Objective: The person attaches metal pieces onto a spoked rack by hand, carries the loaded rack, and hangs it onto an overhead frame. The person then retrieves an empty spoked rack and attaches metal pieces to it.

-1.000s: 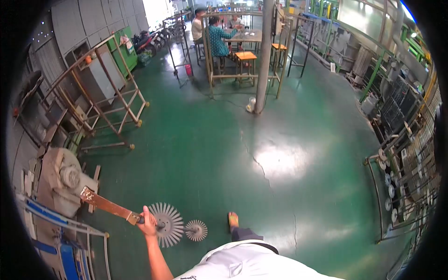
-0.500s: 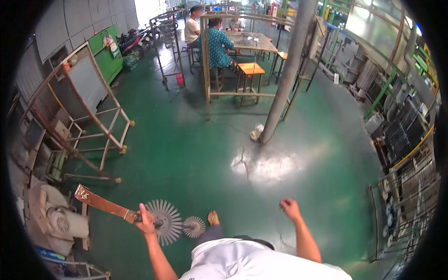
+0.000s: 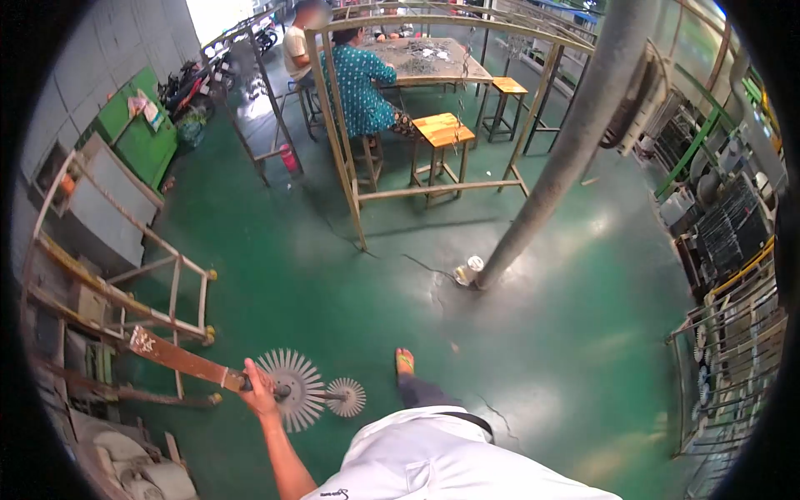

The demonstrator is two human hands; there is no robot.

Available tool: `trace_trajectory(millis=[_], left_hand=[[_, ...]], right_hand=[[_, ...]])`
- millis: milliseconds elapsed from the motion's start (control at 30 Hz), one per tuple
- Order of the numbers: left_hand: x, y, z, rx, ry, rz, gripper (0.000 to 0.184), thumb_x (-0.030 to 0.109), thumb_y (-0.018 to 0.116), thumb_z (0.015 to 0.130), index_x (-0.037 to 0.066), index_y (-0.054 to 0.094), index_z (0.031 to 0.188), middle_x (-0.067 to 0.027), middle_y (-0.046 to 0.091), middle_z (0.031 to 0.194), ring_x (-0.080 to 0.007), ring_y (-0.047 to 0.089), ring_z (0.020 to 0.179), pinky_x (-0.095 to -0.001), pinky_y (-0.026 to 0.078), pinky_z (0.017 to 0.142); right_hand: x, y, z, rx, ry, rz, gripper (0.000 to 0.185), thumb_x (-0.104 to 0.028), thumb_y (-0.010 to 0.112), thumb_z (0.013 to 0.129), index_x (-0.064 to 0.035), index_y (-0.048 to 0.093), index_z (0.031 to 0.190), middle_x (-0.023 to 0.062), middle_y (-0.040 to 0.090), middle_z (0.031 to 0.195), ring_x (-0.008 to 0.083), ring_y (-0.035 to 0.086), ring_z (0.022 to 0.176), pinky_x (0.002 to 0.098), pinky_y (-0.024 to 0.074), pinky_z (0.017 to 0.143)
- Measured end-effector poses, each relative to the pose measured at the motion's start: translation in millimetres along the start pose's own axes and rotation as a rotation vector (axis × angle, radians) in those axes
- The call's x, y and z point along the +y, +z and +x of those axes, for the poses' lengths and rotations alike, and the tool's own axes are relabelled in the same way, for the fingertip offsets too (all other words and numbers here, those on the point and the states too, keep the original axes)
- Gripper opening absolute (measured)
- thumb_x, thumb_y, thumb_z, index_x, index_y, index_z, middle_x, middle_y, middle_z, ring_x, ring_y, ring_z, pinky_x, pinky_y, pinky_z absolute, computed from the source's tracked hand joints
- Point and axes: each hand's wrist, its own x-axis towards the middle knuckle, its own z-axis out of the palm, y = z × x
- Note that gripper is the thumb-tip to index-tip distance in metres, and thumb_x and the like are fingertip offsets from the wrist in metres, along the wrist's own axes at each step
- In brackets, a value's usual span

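In the lower left of the frame, the person's left hand (image 3: 260,390) has its grip closed around the dark middle part of a long tool (image 3: 187,362), the thumb pointing up. On one side of the fingers, a flat reddish-brown bar with a pale, worn end reaches toward the left edge. On the other side sit two grey discs with radial spokes like petals: a large disc (image 3: 292,408) just beside the hand, and a small disc (image 3: 347,408) farther right, with a short dark rod between them. The tool is above the green floor (image 3: 333,308). The right hand is out of view, so its grip cannot be told. At the bottom centre are a white shirt (image 3: 458,467) and one foot (image 3: 404,362) in a sandal. A thick grey post (image 3: 550,175) slants down from the upper right to the floor, a small white container (image 3: 472,267) near its base. At the top centre, behind a metal frame (image 3: 433,192), a person in a teal patterned top (image 3: 357,92) and another in a pale top (image 3: 296,46) sit at a worktop (image 3: 412,79) scattered with small dark and white pieces, near two orange-topped stools (image 3: 443,130).
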Motion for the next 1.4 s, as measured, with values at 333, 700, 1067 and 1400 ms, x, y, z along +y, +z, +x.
trace_trajectory(millis=[333,700,1067,1400], left_hand=[[-3.7,147.2,197.1,0.013,0.221,-0.025,0.052,0.036,0.047,0.102,0.013,0.033,0.057,0.0013,0.034,0.049,-0.0087,0.036,0.043,-0.0246,0.032,0.042],[-4.1,255.3,371.2,-0.122,0.211,-0.177,0.054,0.036,0.038,0.105,0.016,0.026,0.056,0.0029,0.023,0.045,-0.0083,0.022,0.038,-0.0232,0.023,0.037],[13.1,351.2,438.9,0.099,0.113,-0.202,0.052,0.035,0.036,0.105,0.017,0.027,0.057,0.0026,0.023,0.047,-0.008,0.019,0.037,-0.0234,0.024,0.037],[4.6,389.8,446.1,0.097,0.108,-0.16,0.051,0.031,0.04,0.105,0.016,0.027,0.058,0.0028,0.025,0.046,-0.0071,0.02,0.036,-0.0223,0.022,0.036]], right_hand=[[-622.4,-267.5,43.4,0.692,-0.965,-0.065,0.035,-0.032,0.061,0.084,0.0022,0.067,0.088,0.0262,0.065,0.084,0.0422,0.064,0.081,0.0454,0.0504,0.072],[-1087.3,-485.1,-200.8,1.523,-1.555,0.42,0.032,-0.017,0.064,0.089,0.0054,0.063,0.112,0.0187,0.068,0.087,0.0245,0.067,0.075,0.0358,0.0517,0.07],[-1190.9,-610.4,-197.8,2.319,-1.531,0.452,0.038,-0.014,0.066,0.088,0.0053,0.06,0.121,0.0167,0.069,0.089,0.0236,0.064,0.074,0.0359,0.0499,0.068],[-1223.8,-627.1,-202.6,1.991,-1.502,1.145,0.023,-0.015,0.062,0.093,0.0061,0.066,0.099,0.0112,0.063,0.072,0.0157,0.057,0.057,0.0315,0.0475,0.054]])
